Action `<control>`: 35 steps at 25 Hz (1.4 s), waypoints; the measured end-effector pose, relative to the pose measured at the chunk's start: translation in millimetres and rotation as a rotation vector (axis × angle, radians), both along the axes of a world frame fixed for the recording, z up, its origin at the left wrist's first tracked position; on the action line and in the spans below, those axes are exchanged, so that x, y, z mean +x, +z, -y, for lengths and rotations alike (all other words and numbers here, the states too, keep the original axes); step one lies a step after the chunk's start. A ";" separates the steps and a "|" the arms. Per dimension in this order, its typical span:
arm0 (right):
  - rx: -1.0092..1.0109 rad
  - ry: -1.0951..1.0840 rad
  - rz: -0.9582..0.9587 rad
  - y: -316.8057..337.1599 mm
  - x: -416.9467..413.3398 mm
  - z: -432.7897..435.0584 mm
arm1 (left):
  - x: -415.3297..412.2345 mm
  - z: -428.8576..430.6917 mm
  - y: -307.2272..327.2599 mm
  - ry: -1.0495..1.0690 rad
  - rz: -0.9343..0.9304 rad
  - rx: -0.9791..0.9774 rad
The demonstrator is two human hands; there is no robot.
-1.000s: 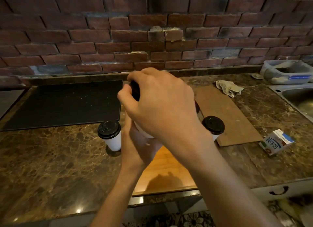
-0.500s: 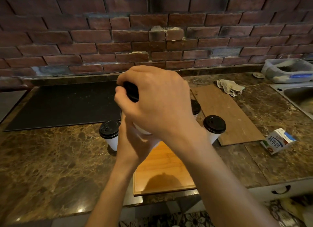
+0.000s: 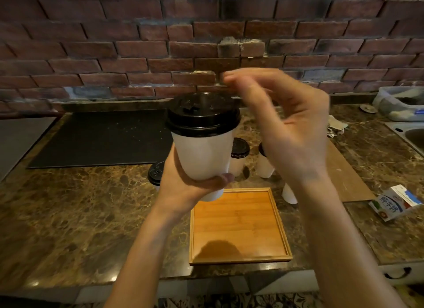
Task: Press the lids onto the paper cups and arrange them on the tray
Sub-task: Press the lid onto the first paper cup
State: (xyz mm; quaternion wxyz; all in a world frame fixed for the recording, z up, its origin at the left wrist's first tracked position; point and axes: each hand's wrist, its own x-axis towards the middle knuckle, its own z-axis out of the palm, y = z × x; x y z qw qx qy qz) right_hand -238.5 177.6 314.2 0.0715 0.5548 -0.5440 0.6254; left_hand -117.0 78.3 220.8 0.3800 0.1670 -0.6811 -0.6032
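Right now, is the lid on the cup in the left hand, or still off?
On. The black lid sits level over the rim of the white cup held by the left hand; the right hand is off it.

The scene is dim and warm-toned. Small glints of overhead light sit on the glossy worktop [image 3: 75,206] near its front edge. A soft dark shadow falls on the wooden tray [image 3: 238,225] at its near end. The right hand [image 3: 291,133] is smeared by motion blur, worst at the fingertips, while the left hand [image 3: 183,188] is sharper. Wide-angle distortion bends the brick wall [image 3: 114,50] courses toward the corners.
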 end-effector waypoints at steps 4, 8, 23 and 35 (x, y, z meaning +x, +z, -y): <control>0.231 -0.158 0.293 -23.3 -12.0 -18.4 | 2.6 2.6 4.5 -0.032 0.002 -0.048; 0.665 0.047 0.337 -49.0 6.1 -28.3 | 1.4 3.9 6.4 -0.031 -0.047 -0.026; 0.504 -0.002 0.358 -43.5 43.8 18.7 | -16.5 -16.1 6.7 0.193 -0.115 0.067; 0.387 -0.157 0.384 -50.6 33.9 22.0 | -18.4 -3.2 -4.5 0.127 0.056 -0.080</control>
